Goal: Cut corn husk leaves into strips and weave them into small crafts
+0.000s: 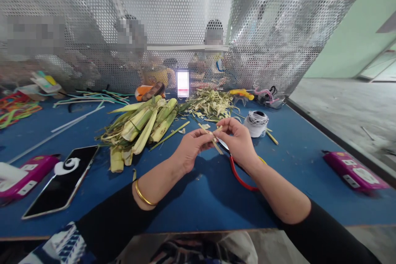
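Note:
Above the middle of the blue table, both hands meet around thin pale plant strips [218,147] that cross each other. My left hand [195,145] pinches them from the left between thumb and fingers. From the right, my right hand [236,138] grips them too, its fingertips nearly touching the left ones. Red-handled scissors [238,175] lie on the table below my right hand, partly covered by it. Left of the hands rests a bundle of green and cream plant stalks [139,126]. A heap of pale shavings [210,103] lies behind the hands.
A spool of white cord [256,123] stands to the right. Magenta power strips lie at the right [355,171] and left [34,173], the latter beside a dark phone [66,181]. A perforated metal screen [185,8] borders the table's back [278,198], with people behind it.

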Demonstrator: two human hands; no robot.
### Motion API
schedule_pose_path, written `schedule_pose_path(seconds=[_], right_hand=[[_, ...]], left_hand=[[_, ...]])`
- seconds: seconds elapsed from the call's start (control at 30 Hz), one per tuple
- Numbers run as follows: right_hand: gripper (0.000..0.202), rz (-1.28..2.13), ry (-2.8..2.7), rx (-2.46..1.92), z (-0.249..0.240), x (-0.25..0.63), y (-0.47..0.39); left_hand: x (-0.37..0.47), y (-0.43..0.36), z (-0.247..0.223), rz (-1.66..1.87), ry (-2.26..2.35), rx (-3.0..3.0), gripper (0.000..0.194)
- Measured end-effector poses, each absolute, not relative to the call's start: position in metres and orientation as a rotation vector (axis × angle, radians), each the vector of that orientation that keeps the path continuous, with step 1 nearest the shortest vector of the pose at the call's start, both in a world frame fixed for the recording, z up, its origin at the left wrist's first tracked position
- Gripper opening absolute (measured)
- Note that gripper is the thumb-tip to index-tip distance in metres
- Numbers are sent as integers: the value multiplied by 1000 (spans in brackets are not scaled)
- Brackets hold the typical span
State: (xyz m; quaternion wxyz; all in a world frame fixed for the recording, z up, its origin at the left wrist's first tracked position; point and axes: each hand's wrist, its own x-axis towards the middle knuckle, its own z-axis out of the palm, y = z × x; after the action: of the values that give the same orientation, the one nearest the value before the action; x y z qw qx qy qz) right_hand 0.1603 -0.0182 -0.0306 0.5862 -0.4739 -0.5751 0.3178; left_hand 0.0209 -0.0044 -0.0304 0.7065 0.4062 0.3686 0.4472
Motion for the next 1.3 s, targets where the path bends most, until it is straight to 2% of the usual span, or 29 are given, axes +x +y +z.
schedule_pose_path(seconds=[0.33,0.53,0.8,1.1,1.3], right_hand=[[7,569,-1518,-1179,-23,164,-21],[3,521,-1572,-1149,-23,163,-23],[7,531,-1694,-1103,-22,170,-18],[24,103,-2143,-1044,-18,186,-15],[24,-179,-2257,-1043,-16,184,-15]], left_hand=[[15,1,-29,878,777,894,24],[12,3,-25,796,782,965,16],[13,3,-23,928,898,1148,11],[8,9,-26,877,938,1102,12],[3,13,-24,738,824,1104,16]])
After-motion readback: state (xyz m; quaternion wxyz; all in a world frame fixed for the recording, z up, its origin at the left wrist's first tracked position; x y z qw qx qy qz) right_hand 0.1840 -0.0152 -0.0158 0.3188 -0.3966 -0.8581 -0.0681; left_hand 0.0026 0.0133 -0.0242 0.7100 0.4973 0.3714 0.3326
